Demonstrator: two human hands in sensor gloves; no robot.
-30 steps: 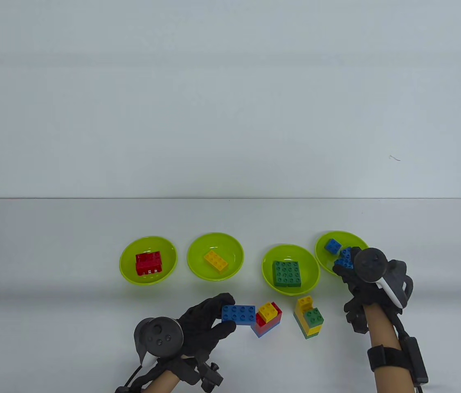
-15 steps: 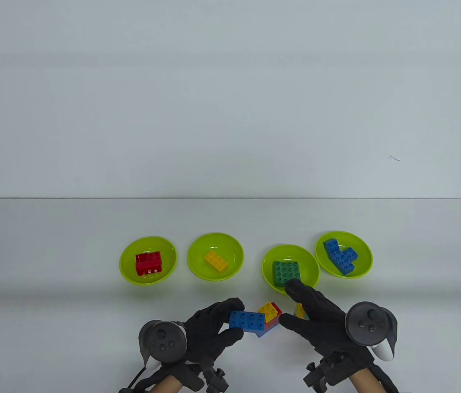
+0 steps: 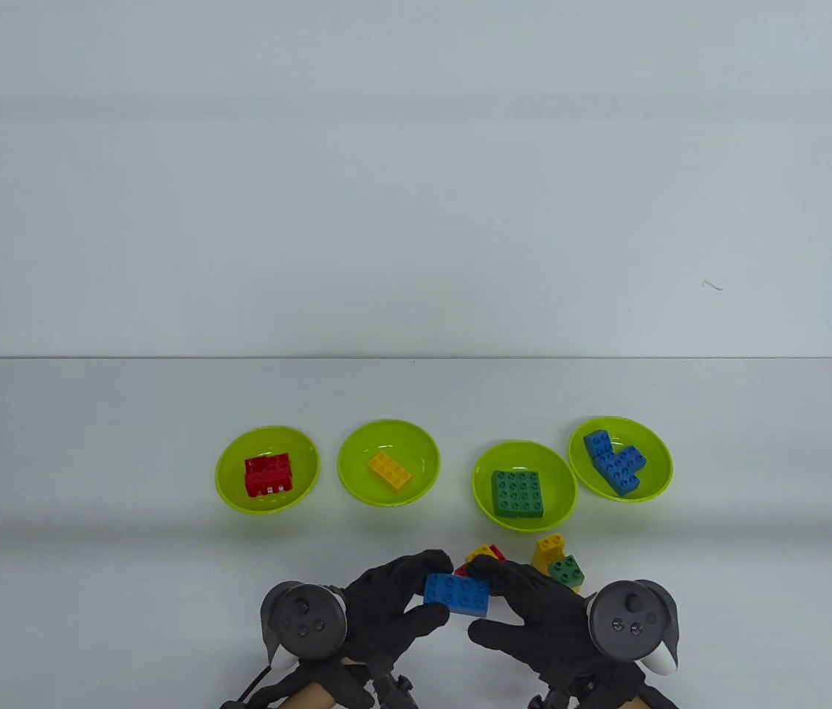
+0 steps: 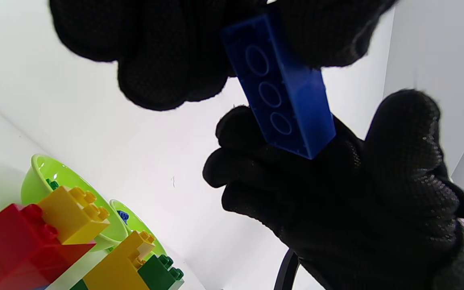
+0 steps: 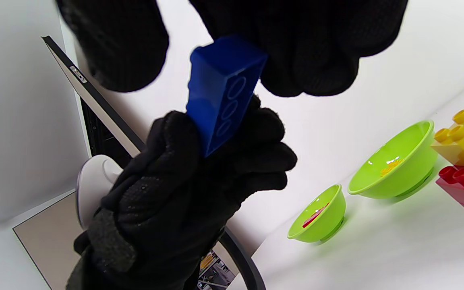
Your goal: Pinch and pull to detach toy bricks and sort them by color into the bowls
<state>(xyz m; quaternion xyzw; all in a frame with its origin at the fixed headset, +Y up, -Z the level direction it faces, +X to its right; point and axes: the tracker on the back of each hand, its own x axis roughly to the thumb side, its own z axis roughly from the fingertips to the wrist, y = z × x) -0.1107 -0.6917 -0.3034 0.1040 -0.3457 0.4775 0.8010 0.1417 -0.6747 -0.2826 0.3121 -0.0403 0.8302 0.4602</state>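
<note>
Both hands, left hand (image 3: 386, 602) and right hand (image 3: 534, 613), are pinching the long blue plastic toy brick (image 3: 458, 593) above the table; an uneven release risks dropping it beside the red-and-yellow brick cluster (image 3: 484, 557).

Both gloved hands meet low at the table's near edge, trackers on their backs facing up. The left hand (image 3: 386, 602) pinches one end of a blue brick (image 3: 457, 594); the right hand (image 3: 534, 617) curls its fingers round the other end.
</note>
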